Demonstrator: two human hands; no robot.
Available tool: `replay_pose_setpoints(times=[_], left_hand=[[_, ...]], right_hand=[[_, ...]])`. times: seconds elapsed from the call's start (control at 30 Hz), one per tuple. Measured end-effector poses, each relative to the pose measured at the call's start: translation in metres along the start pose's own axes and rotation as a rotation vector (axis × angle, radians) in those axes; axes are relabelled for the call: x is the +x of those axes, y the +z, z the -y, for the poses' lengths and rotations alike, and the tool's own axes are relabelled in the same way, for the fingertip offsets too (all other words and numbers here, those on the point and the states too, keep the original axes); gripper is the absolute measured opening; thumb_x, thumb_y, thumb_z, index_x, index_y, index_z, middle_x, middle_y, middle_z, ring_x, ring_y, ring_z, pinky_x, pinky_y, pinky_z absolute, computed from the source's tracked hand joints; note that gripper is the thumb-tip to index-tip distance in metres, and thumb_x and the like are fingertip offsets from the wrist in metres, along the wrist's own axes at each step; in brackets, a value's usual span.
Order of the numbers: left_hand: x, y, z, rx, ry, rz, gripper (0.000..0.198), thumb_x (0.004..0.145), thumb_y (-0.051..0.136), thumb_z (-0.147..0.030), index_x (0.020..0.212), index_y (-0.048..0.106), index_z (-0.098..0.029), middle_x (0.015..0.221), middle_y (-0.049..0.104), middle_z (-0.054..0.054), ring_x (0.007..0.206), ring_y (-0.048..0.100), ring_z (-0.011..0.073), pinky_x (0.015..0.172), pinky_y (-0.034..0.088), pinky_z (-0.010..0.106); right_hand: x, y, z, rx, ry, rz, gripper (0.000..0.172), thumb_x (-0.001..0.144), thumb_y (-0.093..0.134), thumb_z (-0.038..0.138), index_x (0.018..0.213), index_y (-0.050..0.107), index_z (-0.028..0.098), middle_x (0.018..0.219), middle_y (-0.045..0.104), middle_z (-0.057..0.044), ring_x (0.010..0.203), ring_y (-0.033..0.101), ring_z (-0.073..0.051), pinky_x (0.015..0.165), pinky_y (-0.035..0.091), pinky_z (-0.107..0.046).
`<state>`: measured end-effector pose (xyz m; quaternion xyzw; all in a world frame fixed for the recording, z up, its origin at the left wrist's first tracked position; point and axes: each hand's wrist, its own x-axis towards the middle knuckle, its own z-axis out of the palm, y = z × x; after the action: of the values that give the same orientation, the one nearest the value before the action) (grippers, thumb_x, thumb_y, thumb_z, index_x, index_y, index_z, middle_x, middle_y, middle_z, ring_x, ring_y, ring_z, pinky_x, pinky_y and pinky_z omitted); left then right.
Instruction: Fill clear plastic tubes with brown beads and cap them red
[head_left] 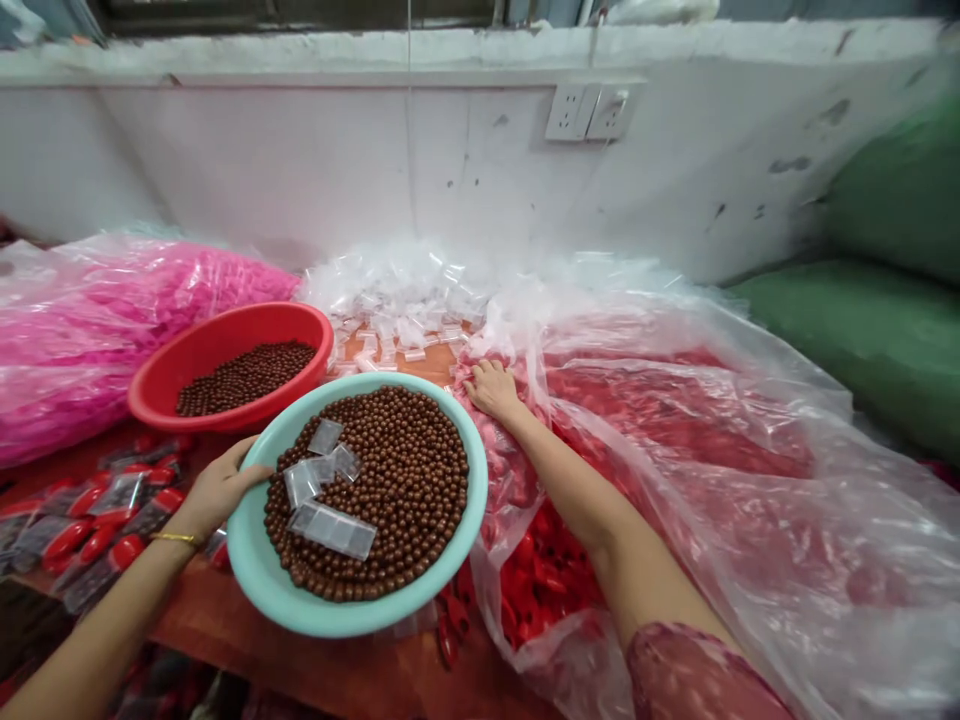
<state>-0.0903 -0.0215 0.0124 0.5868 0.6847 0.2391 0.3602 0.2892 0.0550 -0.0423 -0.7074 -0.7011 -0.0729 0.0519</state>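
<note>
My left hand grips the left rim of a pale turquoise basin, thumb over the edge. Brown round beads fill the basin, which looks tilted towards me. Several clear plastic pieces lie on top of the beads. Beyond the basin's right rim, my right hand rests on a clear plastic bag, its fingers spread against the film. Red plastic parts show through the bag and at its open mouth.
A red basin with brown beads stands behind on the left, beside a bag of pink pieces. Clear plastic pieces are heaped near the wall. Red-ended clear items lie at left. Green sacks stand at right.
</note>
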Motion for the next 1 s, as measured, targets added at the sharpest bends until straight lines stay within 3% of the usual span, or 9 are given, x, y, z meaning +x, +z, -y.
replay_pose_setpoints(times=[0.27, 0.47, 0.57, 0.67, 0.83, 0.93, 1.0], left_hand=[[-0.001, 0.002, 0.000, -0.093, -0.002, -0.018, 0.053, 0.063, 0.059, -0.031, 0.113, 0.054, -0.013, 0.097, 0.067, 0.004, 0.083, 0.059, 0.0203, 0.066, 0.048, 0.023], [-0.001, 0.003, 0.003, -0.133, -0.010, -0.045, 0.045, 0.061, 0.061, -0.029, 0.103, 0.059, -0.013, 0.086, 0.066, 0.000, 0.077, 0.057, 0.0171, 0.063, 0.046, 0.021], [-0.001, 0.005, 0.003, -0.127, -0.022, -0.049, 0.046, 0.062, 0.061, -0.030, 0.105, 0.059, -0.013, 0.086, 0.066, 0.000, 0.074, 0.056, 0.0158, 0.061, 0.045, 0.019], [0.001, 0.005, 0.004, -0.095, -0.051, -0.040, 0.050, 0.063, 0.059, -0.033, 0.109, 0.057, -0.013, 0.088, 0.065, 0.000, 0.071, 0.055, 0.0152, 0.058, 0.045, 0.019], [0.018, 0.000, 0.014, 0.005, -0.056, 0.086, 0.043, 0.063, 0.056, -0.037, 0.100, 0.057, -0.014, 0.078, 0.063, 0.000, 0.070, 0.056, 0.0182, 0.058, 0.046, 0.023], [0.029, -0.002, 0.022, 0.015, -0.016, 0.180, 0.045, 0.062, 0.055, -0.037, 0.101, 0.056, -0.015, 0.083, 0.065, 0.002, 0.075, 0.057, 0.0207, 0.062, 0.048, 0.026], [0.033, -0.001, 0.026, 0.063, 0.035, 0.178, 0.046, 0.063, 0.053, -0.038, 0.103, 0.056, -0.014, 0.086, 0.066, 0.004, 0.077, 0.059, 0.0223, 0.064, 0.049, 0.028]], right_hand=[[-0.006, -0.015, 0.007, 0.008, 0.086, -0.039, 0.041, 0.092, 0.030, 0.030, 0.111, 0.059, 0.008, 0.113, 0.059, -0.020, 0.107, 0.050, -0.030, 0.085, 0.040, -0.038], [-0.033, -0.048, -0.033, -0.011, 0.272, -0.095, 0.042, 0.092, 0.033, 0.036, 0.107, 0.060, 0.007, 0.109, 0.061, -0.022, 0.100, 0.058, -0.029, 0.082, 0.043, -0.036], [-0.048, -0.048, -0.047, 0.012, 0.340, -0.080, 0.044, 0.093, 0.032, 0.036, 0.109, 0.057, 0.004, 0.106, 0.063, -0.021, 0.100, 0.059, -0.026, 0.084, 0.043, -0.034], [-0.056, -0.037, -0.046, 0.042, 0.375, -0.048, 0.045, 0.095, 0.026, 0.035, 0.111, 0.056, 0.004, 0.107, 0.064, -0.020, 0.101, 0.059, -0.023, 0.085, 0.044, -0.031], [-0.052, -0.031, -0.037, 0.041, 0.414, 0.028, 0.046, 0.094, 0.028, 0.037, 0.116, 0.054, 0.006, 0.110, 0.065, -0.021, 0.101, 0.061, -0.025, 0.084, 0.044, -0.033], [-0.049, -0.041, -0.036, 0.018, 0.399, 0.105, 0.040, 0.092, 0.036, 0.034, 0.108, 0.061, 0.007, 0.103, 0.067, -0.021, 0.096, 0.064, -0.028, 0.082, 0.045, -0.036], [-0.046, -0.051, -0.032, -0.005, 0.371, 0.142, 0.034, 0.089, 0.042, 0.029, 0.101, 0.064, 0.007, 0.100, 0.067, -0.023, 0.095, 0.064, -0.030, 0.082, 0.045, -0.038]])
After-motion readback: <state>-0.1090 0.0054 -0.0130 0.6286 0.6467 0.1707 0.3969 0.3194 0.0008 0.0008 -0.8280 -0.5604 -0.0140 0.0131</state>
